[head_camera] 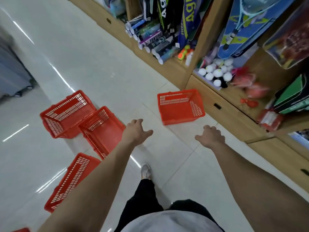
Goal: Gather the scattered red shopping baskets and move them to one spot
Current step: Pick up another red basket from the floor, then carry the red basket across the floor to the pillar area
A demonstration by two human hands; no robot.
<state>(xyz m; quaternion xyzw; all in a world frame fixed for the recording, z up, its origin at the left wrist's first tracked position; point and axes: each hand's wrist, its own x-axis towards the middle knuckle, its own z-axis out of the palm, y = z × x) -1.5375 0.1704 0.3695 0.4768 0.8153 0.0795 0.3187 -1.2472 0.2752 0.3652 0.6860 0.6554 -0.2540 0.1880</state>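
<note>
Several red shopping baskets lie scattered on the white tiled floor. One basket [180, 106] stands alone by the shelf base, ahead of both hands. Two more touch each other at the left: a far one [65, 113] and a nearer one [102, 129]. Another basket [71, 180] lies closer, partly hidden by my left forearm, and a red corner [21, 230] shows at the bottom left edge. My left hand [137, 131] reaches forward, fingers relaxed, holding nothing, just right of the nearer basket. My right hand [210, 136] is also stretched out and holds nothing, below the lone basket.
Wooden shelf units [222, 104] with drawers run along the right, stocked with rackets, tubes and white balls [215, 73]. A grey wheeled object [15, 72] stands at the far left. My foot [145, 170] steps on the tiles between the baskets.
</note>
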